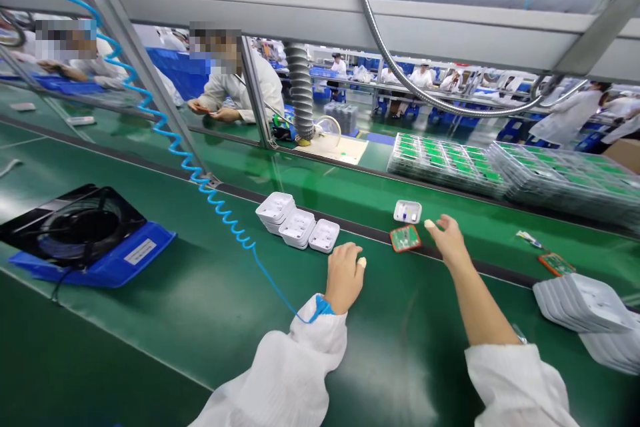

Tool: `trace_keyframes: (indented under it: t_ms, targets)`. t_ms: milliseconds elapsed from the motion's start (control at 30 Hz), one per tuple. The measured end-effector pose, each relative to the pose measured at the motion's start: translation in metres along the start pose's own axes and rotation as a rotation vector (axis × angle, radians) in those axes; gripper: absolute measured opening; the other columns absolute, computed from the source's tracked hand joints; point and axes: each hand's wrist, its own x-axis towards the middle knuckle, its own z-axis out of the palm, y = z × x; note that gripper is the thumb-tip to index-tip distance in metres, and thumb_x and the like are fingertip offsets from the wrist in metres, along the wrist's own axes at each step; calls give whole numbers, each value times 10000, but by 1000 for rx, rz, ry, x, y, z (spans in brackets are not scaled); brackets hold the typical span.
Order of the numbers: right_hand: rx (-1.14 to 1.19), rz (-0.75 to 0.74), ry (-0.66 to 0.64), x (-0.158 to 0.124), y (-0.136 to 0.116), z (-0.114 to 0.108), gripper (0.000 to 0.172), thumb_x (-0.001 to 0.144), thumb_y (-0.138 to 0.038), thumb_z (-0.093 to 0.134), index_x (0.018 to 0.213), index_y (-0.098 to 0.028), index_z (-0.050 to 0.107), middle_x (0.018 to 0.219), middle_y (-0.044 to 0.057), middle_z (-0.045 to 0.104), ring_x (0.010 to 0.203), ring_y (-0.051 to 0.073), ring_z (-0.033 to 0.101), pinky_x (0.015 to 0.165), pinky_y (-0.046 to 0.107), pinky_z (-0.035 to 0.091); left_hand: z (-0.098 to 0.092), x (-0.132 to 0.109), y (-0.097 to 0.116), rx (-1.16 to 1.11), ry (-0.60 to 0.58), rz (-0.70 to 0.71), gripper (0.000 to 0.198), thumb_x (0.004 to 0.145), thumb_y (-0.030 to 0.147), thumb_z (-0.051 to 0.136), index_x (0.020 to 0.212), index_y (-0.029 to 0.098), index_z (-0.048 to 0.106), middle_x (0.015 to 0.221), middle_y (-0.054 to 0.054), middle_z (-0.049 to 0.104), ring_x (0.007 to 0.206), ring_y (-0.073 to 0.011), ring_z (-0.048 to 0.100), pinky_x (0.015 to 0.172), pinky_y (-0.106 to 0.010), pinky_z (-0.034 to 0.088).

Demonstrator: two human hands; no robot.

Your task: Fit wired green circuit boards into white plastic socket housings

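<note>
My left hand (346, 277) hovers over the green bench, fingers loosely bent and apart, with a blue wrist strap (320, 308) at the cuff. Just beyond it stand stacks of white plastic housings (298, 227). My right hand (447, 240) reaches forward, thumb and fingers apart and nothing between them. Left of that hand lies a green circuit board with an orange edge (405, 238). Behind the board is a single white housing (408, 212) with small parts inside. Both thumbs wear pale finger covers.
A black fan on a blue bin (135, 260) sits at left. Leaning stacks of white housings (585, 303) and another board (557, 264) are at right. Trays of green boards (450, 163) stand behind. A coiled blue cord (175, 140) crosses the left side. Co-workers sit opposite.
</note>
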Motion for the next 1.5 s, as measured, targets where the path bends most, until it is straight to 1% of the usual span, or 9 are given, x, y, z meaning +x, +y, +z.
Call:
trace_keyframes:
  t_ms: [67,233,333,533,1000,1100,1200,1367,1500]
  targets:
    - [-25,-70,83,-3,7,6,480,754,-448,529,1139,-164,490,1187,129,552,1040,232,557,851,348,450,1,-1,1,0,-20,5,226,830,165,450,1036,170,542,1134,-84,546,1073,-230,464,905,-400,376]
    - [-286,-469,-12,-66,40,55,286,768,-254,486,1030,-165,558,1080,120,587,999,256,535,878,434,421,14,-18,20,-42,-188,95,201,826,146,428,995,179,532,1053,-60,567,987,-215,477,852,-371,389]
    - [-320,-607,-77,-97,43,74,328,745,-94,408,1030,-172,550,1073,102,578,1004,234,493,884,411,410,23,-29,31,-51,-319,161,215,798,112,425,973,181,528,982,-53,573,917,-211,484,817,-364,395]
    - [-322,-606,-115,-103,34,69,338,722,-23,379,970,-178,549,994,82,572,933,215,467,830,371,417,25,-31,33,-100,-386,192,270,789,109,421,1024,192,527,1002,-51,572,935,-217,477,834,-369,388]
    - [-394,-635,-142,-98,33,64,284,751,-44,399,938,-174,568,972,68,592,907,182,496,826,318,422,27,-30,30,-124,-385,211,286,793,107,412,1042,194,520,1028,-53,575,954,-219,473,834,-375,382]
    - [-533,-534,-86,-70,37,40,252,792,-119,429,982,-188,579,998,48,612,945,157,526,868,286,420,27,-30,31,-95,-379,204,265,799,115,407,1023,188,528,1016,-61,570,955,-224,467,820,-380,379]
    - [-635,-364,39,-25,48,-10,273,808,-163,423,1032,-149,578,1038,94,607,979,182,539,893,314,408,27,-32,33,-73,-376,210,242,797,109,408,987,188,535,1002,-62,562,952,-220,461,808,-376,374]
    - [-827,27,235,37,79,-105,365,758,-207,493,1078,-44,559,1044,223,583,1051,331,519,895,440,379,28,-32,35,-50,-382,215,224,789,93,420,955,194,532,985,-53,541,938,-214,450,792,-366,362]
    - [-898,315,328,59,108,-145,488,730,-302,542,1100,15,541,1082,315,540,1033,442,515,776,488,422,30,-28,35,-56,-399,199,212,785,88,430,936,201,527,971,-46,533,924,-211,446,783,-360,352]
